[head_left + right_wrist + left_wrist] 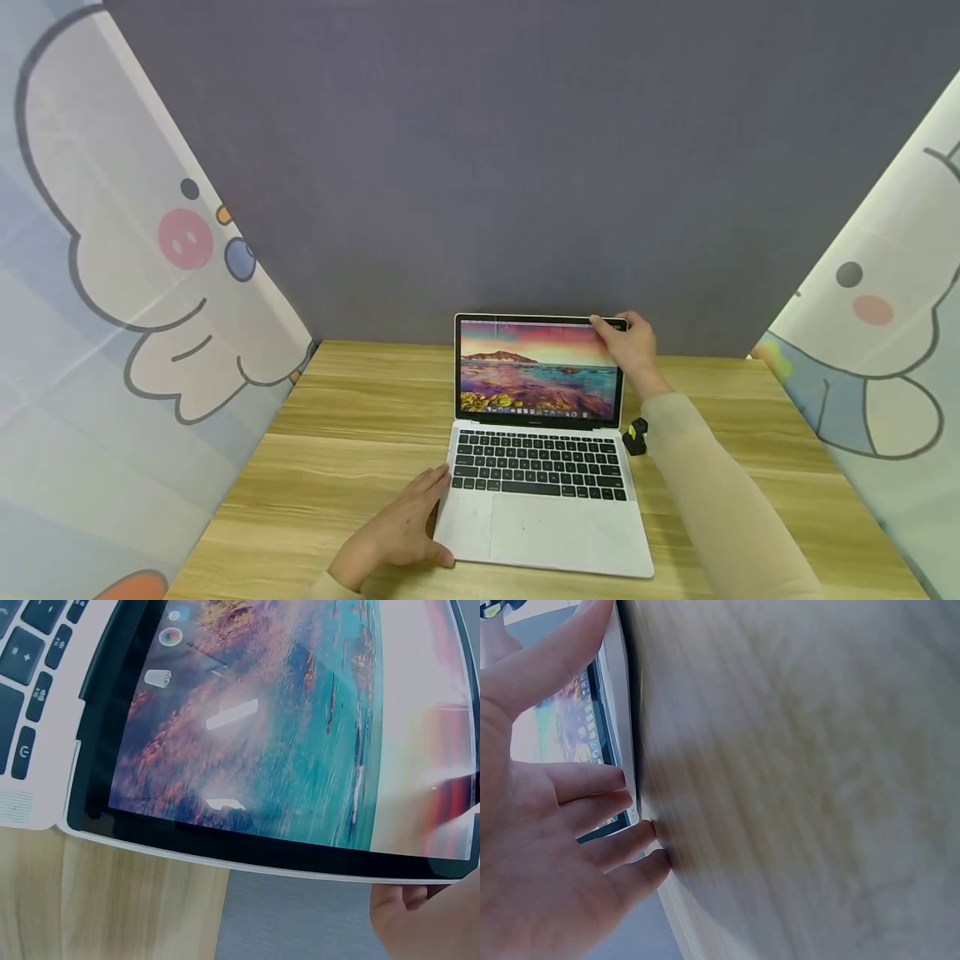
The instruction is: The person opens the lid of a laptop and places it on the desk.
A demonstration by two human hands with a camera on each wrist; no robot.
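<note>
An open silver laptop (562,529) rests on the wooden table, its screen (538,367) lit with a pink and turquoise seascape. My right hand (628,342) grips the lid's upper right corner, thumb over the front bezel and fingers behind it. Those fingers are partly hidden by the lid; the right wrist view catches part of the hand (427,915) at the lid's edge. At the base's left side, my left hand (405,521) lies with fingertips against the edge and the thumb by the front corner. Its relaxed fingers (592,780) touch the laptop's side in the left wrist view.
The wooden table (337,450) extends on both sides of the laptop. A dark grey panel (525,167) rises behind it, and cartoon-printed curtains (90,350) flank it. A small black device (636,436) with a yellow mark shows by the right sleeve.
</note>
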